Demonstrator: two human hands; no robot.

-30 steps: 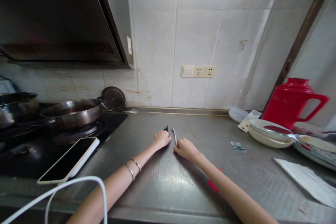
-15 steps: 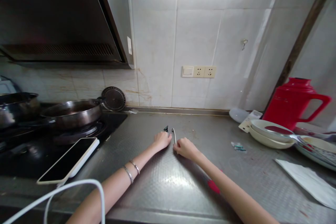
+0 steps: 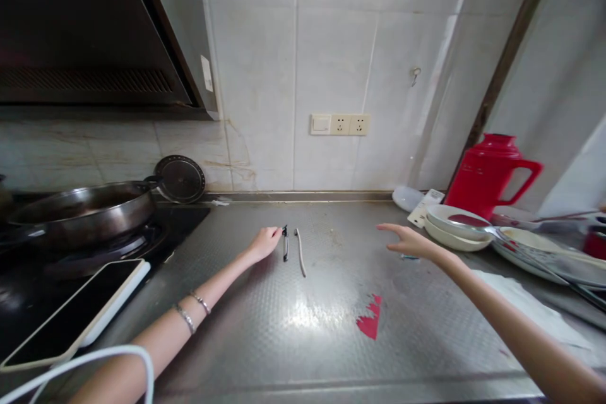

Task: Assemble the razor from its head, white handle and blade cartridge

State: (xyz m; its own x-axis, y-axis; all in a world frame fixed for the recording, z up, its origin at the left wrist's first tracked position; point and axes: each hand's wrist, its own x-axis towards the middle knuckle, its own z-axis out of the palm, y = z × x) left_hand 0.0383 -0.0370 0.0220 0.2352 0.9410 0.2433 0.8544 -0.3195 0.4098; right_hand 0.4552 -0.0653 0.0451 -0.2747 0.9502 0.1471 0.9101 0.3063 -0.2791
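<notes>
My left hand [image 3: 265, 242] rests on the steel counter [image 3: 322, 334] with its fingertips touching a short dark pen-like stick [image 3: 285, 242]. A thin white stick [image 3: 300, 252] lies just to the right of it, free of both hands. My right hand [image 3: 411, 241] hovers open above the counter to the right, fingers spread, holding nothing. It is near a small clear wrapper [image 3: 407, 257] and a stack of white bowls [image 3: 455, 233].
A pan [image 3: 76, 211] sits on the black stove at left, a phone [image 3: 71, 312] with a white cable [image 3: 89, 366] beside it. A red jug [image 3: 487, 170], plates with a spoon [image 3: 540, 252], a paper sheet [image 3: 534, 309] and a red scrap [image 3: 370, 319] lie at right.
My right hand let go of the white stick and swung right toward the bowls, opening. The left hand stayed by the dark stick. The view shifted right.
</notes>
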